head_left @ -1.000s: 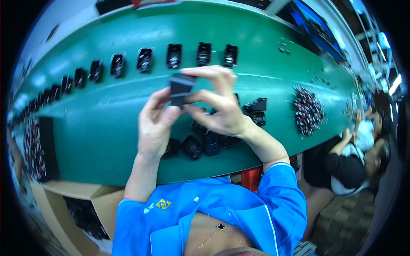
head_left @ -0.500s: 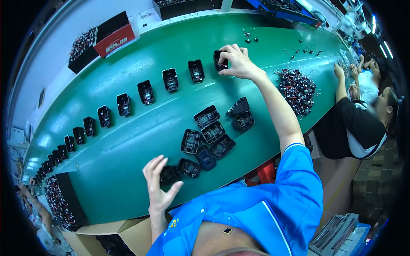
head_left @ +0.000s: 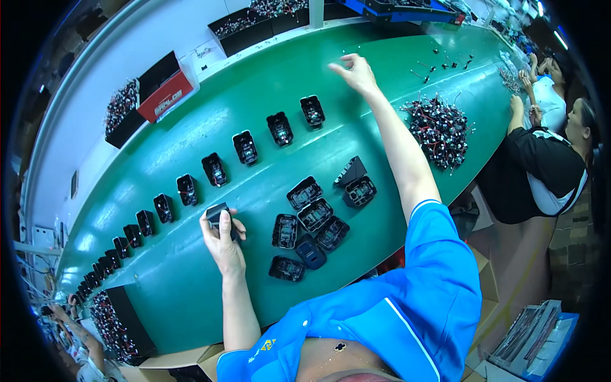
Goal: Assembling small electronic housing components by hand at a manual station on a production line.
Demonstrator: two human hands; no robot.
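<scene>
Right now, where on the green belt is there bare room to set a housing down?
Bare belt lies between the row of black housings and the cluster of housings, and under the right hand, left of the wire pile. It is crowded around the cluster beside the left hand, which grips a black housing.

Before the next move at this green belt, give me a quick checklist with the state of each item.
1. Left hand has a firm hold on the black housing: ok, fingers wrap it just above the green belt.
2. Right hand free: ok, open and empty, stretched over the far belt.
3. Row of black housings evenly spaced: ok.
4. Spare housings within reach: ok, a loose cluster lies near the body.
5. Wired parts pile clear of the row: ok, lying apart to the right.
6. Held housing the right way up: cannot tell, the hand covers it.
</scene>
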